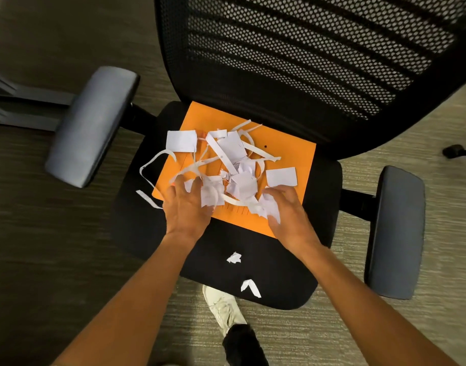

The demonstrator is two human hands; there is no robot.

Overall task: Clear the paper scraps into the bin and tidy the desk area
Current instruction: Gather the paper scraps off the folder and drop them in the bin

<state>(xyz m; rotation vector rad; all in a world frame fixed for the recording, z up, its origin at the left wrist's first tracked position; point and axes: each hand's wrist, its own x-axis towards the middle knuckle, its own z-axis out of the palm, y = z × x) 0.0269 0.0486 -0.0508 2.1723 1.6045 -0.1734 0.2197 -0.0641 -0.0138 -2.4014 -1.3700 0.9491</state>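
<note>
A heap of white paper scraps (230, 154), strips and squares, lies on an orange envelope (287, 154) on the black seat (274, 262) of an office chair. My left hand (185, 210) rests at the heap's near left edge, fingers curled around a white scrap (212, 195). My right hand (288, 212) is at the near right edge, fingers closed around crumpled scraps (266, 207). Two small scraps (234, 258) (250, 286) lie loose on the seat's front part. A strip (148, 198) hangs off the envelope's left side.
The chair's mesh backrest (305, 56) rises behind the heap. Grey armrests stand at left (92, 122) and right (395, 231). A white shoe (224, 307) is on the carpet under the seat's front edge. A desk leg (20, 101) is at far left. No bin is in view.
</note>
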